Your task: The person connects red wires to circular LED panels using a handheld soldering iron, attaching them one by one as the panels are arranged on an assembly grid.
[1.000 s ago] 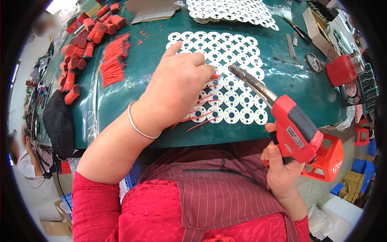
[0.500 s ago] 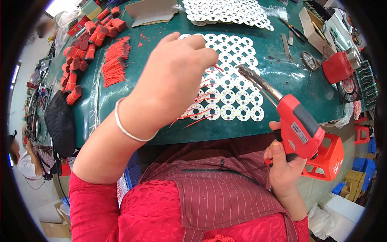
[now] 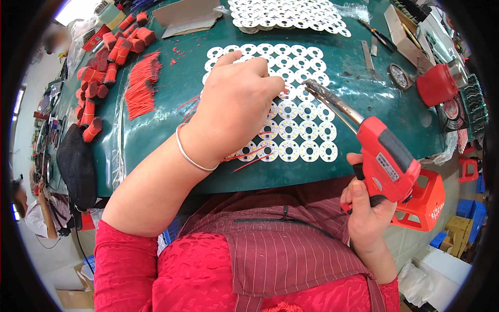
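Note:
A panel of round white LED boards (image 3: 309, 130) lies on the green table in front of me. Over its left part is my left hand (image 3: 236, 99), its fingers pinched on a thin red wire (image 3: 285, 91); only a short bit shows at the fingertips. My right hand (image 3: 366, 216) grips the handle of a red and black soldering gun (image 3: 387, 156). The gun's dark metal tip (image 3: 314, 87) points at the panel, close to the left fingertips. Several red wires (image 3: 254, 165) trail off the near left boards. My left hand and wrist hide part of the panel.
Loose cut red wires (image 3: 141, 86) lie left of the panel, with tied red bundles (image 3: 120, 51) beyond. Another stack of LED panels (image 3: 288, 15) sits at the back. On the right are tweezers (image 3: 378, 35), a red canister (image 3: 436, 86) and a red stool (image 3: 423, 203).
My left hand has moved a little to the right over the panel, its fingertips nearer the gun's tip. The view has shifted slightly. My right hand keeps the gun almost still.

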Motion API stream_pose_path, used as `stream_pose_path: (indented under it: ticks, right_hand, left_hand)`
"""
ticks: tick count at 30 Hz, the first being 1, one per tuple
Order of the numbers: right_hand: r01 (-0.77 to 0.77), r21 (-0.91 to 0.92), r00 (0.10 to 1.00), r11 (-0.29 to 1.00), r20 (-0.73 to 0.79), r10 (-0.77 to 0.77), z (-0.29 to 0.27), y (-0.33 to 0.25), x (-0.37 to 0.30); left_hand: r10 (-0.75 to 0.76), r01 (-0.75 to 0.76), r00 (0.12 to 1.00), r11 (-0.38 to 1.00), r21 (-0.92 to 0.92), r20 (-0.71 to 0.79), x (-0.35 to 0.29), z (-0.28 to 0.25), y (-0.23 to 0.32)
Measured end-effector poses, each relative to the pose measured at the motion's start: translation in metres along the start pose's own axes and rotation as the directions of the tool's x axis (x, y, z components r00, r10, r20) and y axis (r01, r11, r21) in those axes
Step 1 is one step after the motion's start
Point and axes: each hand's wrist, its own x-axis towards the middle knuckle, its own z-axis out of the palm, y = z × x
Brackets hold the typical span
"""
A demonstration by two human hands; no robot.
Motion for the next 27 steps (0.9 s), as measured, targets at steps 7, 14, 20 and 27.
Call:
stream_pose_path:
  ticks: [7, 14, 20, 27]
  right_hand:
    - [0.062, -0.069, 0.994, 0.996, 0.097, -0.055, -0.0002, 0.0064, 0.0049]
    - [0.154, -0.161, 0.977, 0.975, 0.176, -0.125, -0.0024, 0.0088, 0.0083]
    - [0.156, -0.173, 0.979, 0.973, 0.156, -0.129, -0.0023, 0.0104, 0.0054]
    - [0.157, -0.197, 0.979, 0.968, 0.16, -0.126, -0.0014, 0.011, 0.0067]
  left_hand:
    - [-0.009, 0.01, 1.0, 0.999, -0.053, 0.019, -0.0005, -0.0009, 0.0008]
    - [-0.005, 0.007, 1.0, 0.999, -0.049, 0.029, -0.0023, 0.0014, -0.0011]
    - [-0.011, 0.014, 0.998, 0.999, -0.048, 0.057, -0.002, -0.0001, -0.0006]
    - [-0.012, 0.013, 0.999, 0.998, -0.059, 0.031, -0.0011, 0.0008, -0.0001]
